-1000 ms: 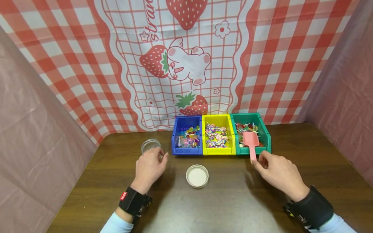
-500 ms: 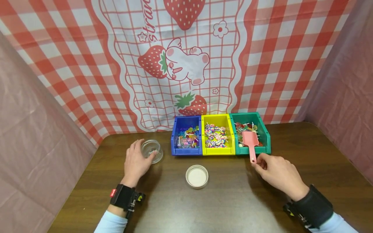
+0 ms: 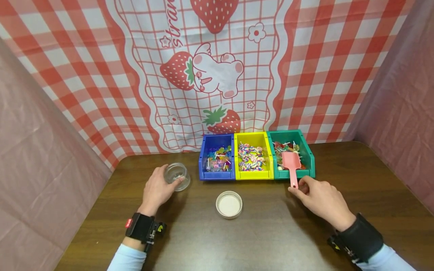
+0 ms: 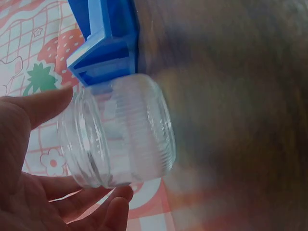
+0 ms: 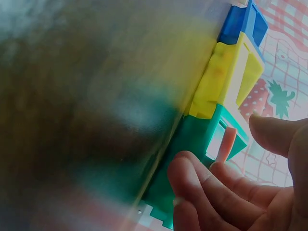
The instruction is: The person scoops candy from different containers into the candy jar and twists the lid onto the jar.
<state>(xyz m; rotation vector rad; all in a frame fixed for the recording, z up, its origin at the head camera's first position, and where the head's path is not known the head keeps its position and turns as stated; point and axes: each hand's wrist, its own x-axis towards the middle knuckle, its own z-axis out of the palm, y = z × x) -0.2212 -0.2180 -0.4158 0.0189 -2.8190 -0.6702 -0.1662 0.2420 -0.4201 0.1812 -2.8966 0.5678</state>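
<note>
In the head view a small clear glass jar (image 3: 178, 180) stands at the left of the table. My left hand (image 3: 157, 191) holds it, thumb on the near side and fingers round the far left; the left wrist view shows the jar (image 4: 122, 134) between thumb and fingers. A pink scoop (image 3: 291, 164) lies over the front of the green bin (image 3: 311, 165), blade on the candies and handle toward me. Around the handle's end my right hand (image 3: 323, 199) hovers, fingers loosely bent; the right wrist view shows the thumb (image 5: 276, 130) apart from the handle (image 5: 226, 144).
A round lid (image 3: 229, 205), pale inside, lies mid-table. Beside the green bin stand a yellow bin (image 3: 254, 175) and a blue bin (image 3: 217, 176), joined in a row, each with small candy-shaped pieces. A checked strawberry cloth (image 3: 217, 67) hangs behind the table (image 3: 220, 244).
My left hand has moved left from over the jar and now wraps its side. The right hand stays by the scoop's handle, the thumb slightly farther left.
</note>
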